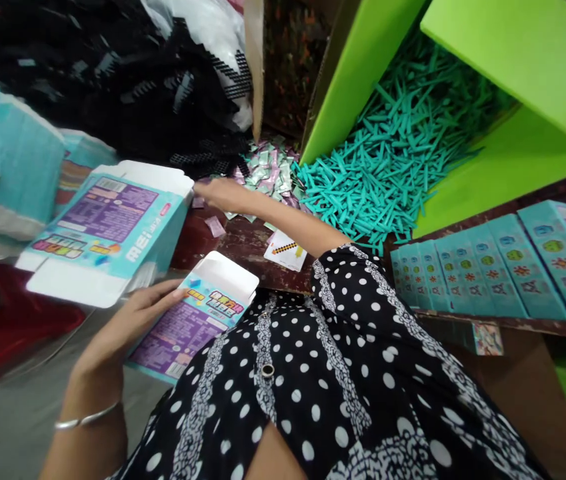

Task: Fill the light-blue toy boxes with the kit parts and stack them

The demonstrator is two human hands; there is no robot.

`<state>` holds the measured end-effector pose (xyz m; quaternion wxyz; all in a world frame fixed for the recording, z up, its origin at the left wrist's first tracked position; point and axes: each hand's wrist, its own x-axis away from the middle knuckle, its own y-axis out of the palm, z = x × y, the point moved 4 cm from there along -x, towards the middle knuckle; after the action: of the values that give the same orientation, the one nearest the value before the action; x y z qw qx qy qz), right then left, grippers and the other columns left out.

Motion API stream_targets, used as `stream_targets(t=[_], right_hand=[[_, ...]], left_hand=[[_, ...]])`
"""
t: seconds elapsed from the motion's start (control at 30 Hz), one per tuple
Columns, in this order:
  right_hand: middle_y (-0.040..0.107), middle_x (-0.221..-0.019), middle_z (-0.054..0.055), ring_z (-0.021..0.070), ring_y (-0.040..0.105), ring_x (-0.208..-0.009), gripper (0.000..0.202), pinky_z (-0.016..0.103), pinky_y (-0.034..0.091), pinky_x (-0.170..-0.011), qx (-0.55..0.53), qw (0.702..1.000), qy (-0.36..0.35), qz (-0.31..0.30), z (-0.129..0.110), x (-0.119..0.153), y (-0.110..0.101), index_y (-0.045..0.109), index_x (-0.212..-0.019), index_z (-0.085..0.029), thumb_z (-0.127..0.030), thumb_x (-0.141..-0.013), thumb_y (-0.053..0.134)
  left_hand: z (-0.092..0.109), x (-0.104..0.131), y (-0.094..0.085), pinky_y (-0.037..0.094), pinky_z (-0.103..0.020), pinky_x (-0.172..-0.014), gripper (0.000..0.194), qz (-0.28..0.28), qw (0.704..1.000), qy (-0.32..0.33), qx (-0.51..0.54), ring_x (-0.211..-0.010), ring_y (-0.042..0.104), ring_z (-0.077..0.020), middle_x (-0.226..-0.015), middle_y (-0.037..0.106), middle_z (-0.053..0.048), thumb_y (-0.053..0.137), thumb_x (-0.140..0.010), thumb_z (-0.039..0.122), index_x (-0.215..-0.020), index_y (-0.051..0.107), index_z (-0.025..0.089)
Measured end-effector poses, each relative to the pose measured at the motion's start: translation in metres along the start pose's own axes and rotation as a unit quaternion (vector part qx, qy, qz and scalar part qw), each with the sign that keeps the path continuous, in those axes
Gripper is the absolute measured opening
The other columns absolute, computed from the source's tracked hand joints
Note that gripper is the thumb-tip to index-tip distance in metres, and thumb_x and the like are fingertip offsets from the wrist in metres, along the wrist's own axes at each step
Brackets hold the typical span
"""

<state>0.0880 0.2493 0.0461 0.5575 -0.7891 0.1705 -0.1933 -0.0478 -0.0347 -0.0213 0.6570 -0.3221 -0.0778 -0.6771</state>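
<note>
While L hand [137,313] grips open box [193,317], thumb on its front, R hand [223,193] nears sachets [275,167]; can't tell if fingers closed. Bare tabletop strip [243,247] btwn.

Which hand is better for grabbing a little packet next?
Probably the right. The right hand is close beside the packets, while the left hand is busy holding a box lower down.
</note>
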Motion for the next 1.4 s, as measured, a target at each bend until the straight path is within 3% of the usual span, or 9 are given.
stream_targets(t=[0.1, 0.2, 0.33, 0.43, 0.6, 0.73, 1.0, 1.23, 1.4], right_hand=[[0.079, -0.121, 0.003, 0.0139, 0.068, -0.106, 0.021, 0.020, 0.044, -0.093, -0.006, 0.995, 0.063, 0.072, 0.045, 0.043, -0.042, 0.060, -0.131, -0.014, -0.016, -0.110, 0.062], [0.080, -0.118, 0.010, 0.0197, 0.069, -0.105, 0.016, 0.025, 0.048, -0.095, 0.003, 0.985, 0.136, 0.104, 0.089, 0.107, -0.068, 0.066, -0.123, -0.011, -0.019, -0.110, 0.061], [0.080, -0.094, 0.010, 0.0254, 0.074, -0.095, 0.014, 0.030, 0.049, -0.090, 0.023, 0.967, 0.252, 0.038, 0.120, 0.183, -0.053, 0.077, -0.107, -0.009, -0.020, -0.104, 0.068], [0.084, -0.105, 0.014, 0.0276, 0.078, -0.105, 0.023, 0.031, 0.051, -0.089, 0.048, 0.943, 0.328, -0.036, 0.124, 0.216, -0.024, 0.082, -0.115, -0.011, -0.026, -0.105, 0.067], [0.081, -0.137, 0.025, 0.0331, 0.077, -0.130, 0.036, 0.031, 0.055, -0.097, 0.061, 0.913, 0.396, -0.074, 0.110, 0.238, 0.009, 0.083, -0.134, -0.012, -0.026, -0.106, 0.064], [0.080, -0.134, 0.030, 0.0373, 0.080, -0.127, 0.046, 0.037, 0.060, -0.097, 0.090, 0.908, 0.403, -0.079, 0.099, 0.246, 0.023, 0.085, -0.130, -0.011, -0.043, -0.112, 0.058], [0.085, -0.127, 0.017, 0.0324, 0.082, -0.120, 0.033, 0.033, 0.055, -0.085, 0.135, 0.920, 0.362, -0.067, 0.133, 0.256, 0.023, 0.083, -0.127, -0.016, -0.032, -0.111, 0.060], [0.083, -0.128, 0.025, 0.0392, 0.082, -0.121, 0.044, 0.041, 0.060, -0.092, 0.151, 0.877, 0.452, -0.056, 0.146, 0.296, 0.034, 0.082, -0.130, -0.010, -0.038, -0.115, 0.051], [0.083, -0.129, 0.025, 0.0403, 0.082, -0.122, 0.051, 0.046, 0.063, -0.098, 0.104, 0.876, 0.470, -0.038, 0.155, 0.300, 0.040, 0.086, -0.131, -0.018, -0.043, -0.114, 0.046]], left_hand=[[0.003, 0.003, -0.004, 0.062, -0.050, -0.114, 0.091, 0.028, 0.999, 0.011, -0.032, -0.126, 0.078, -0.0438, -0.137, 0.084, -0.012, 0.075, -0.076, 0.094, -0.131, 0.085, 0.023], [0.014, 0.006, -0.005, 0.060, -0.055, -0.118, 0.088, 0.058, 0.997, 0.032, -0.044, -0.125, 0.078, -0.0455, -0.135, 0.085, -0.011, 0.077, -0.070, 0.093, -0.125, 0.088, 0.024], [0.034, 0.009, -0.003, 0.064, -0.058, -0.111, 0.075, 0.085, 0.993, 0.069, -0.051, -0.119, 0.080, -0.0449, -0.126, 0.087, -0.012, 0.079, -0.071, 0.083, -0.117, 0.091, 0.025], [0.040, 0.008, -0.005, 0.065, -0.056, -0.106, 0.069, 0.098, 0.990, 0.082, -0.064, -0.116, 0.080, -0.0427, -0.124, 0.087, -0.012, 0.079, -0.076, 0.078, -0.117, 0.091, 0.025], [0.046, 0.015, -0.007, 0.064, -0.048, -0.102, 0.066, 0.096, 0.987, 0.106, -0.077, -0.113, 0.079, -0.0387, -0.124, 0.086, -0.010, 0.075, -0.085, 0.077, -0.122, 0.087, 0.023], [0.061, 0.027, 0.002, 0.064, -0.042, -0.095, 0.065, 0.067, 0.985, 0.149, -0.061, -0.102, 0.078, -0.0344, -0.113, 0.086, -0.011, 0.068, -0.093, 0.076, -0.114, 0.086, 0.018], [0.059, 0.025, -0.003, 0.062, -0.041, -0.094, 0.057, 0.038, 0.980, 0.197, 0.016, -0.108, 0.078, -0.0316, -0.121, 0.083, -0.013, 0.067, -0.103, 0.069, -0.122, 0.085, 0.018], [0.057, 0.021, -0.002, 0.062, -0.040, -0.094, 0.053, 0.028, 0.976, 0.215, 0.012, -0.107, 0.077, -0.0293, -0.120, 0.082, -0.013, 0.066, -0.106, 0.064, -0.123, 0.084, 0.018], [0.061, 0.023, -0.002, 0.060, -0.039, -0.093, 0.053, 0.043, 0.975, 0.217, 0.006, -0.106, 0.076, -0.0293, -0.119, 0.082, -0.013, 0.067, -0.105, 0.064, -0.121, 0.084, 0.017]])
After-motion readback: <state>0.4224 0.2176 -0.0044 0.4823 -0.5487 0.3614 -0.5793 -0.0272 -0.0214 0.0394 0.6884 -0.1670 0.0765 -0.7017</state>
